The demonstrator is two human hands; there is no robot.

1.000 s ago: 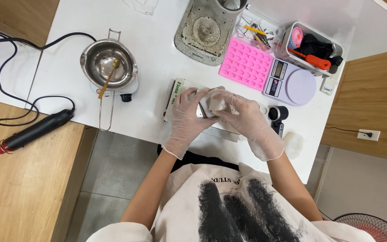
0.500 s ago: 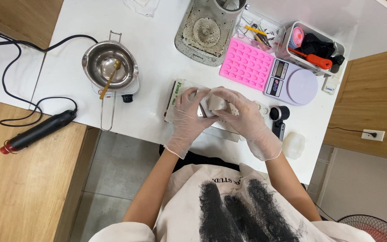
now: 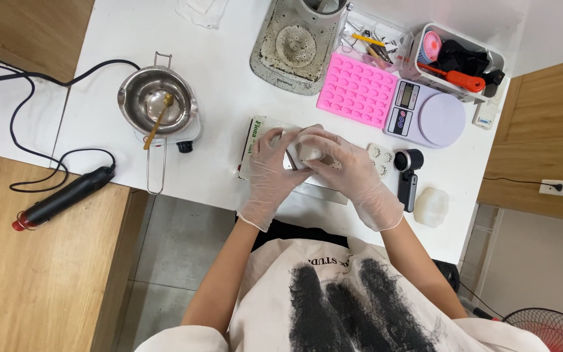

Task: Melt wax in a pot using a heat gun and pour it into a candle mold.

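- White block (image 3: 306,151): small, pale, partly hidden, held above the tabletop (image 3: 229,85) near its front edge.
- Your left hand (image 3: 272,171) curls around it, gloved.
- Your right hand (image 3: 353,176) closes over it too, beside a pink mould (image 3: 358,90).
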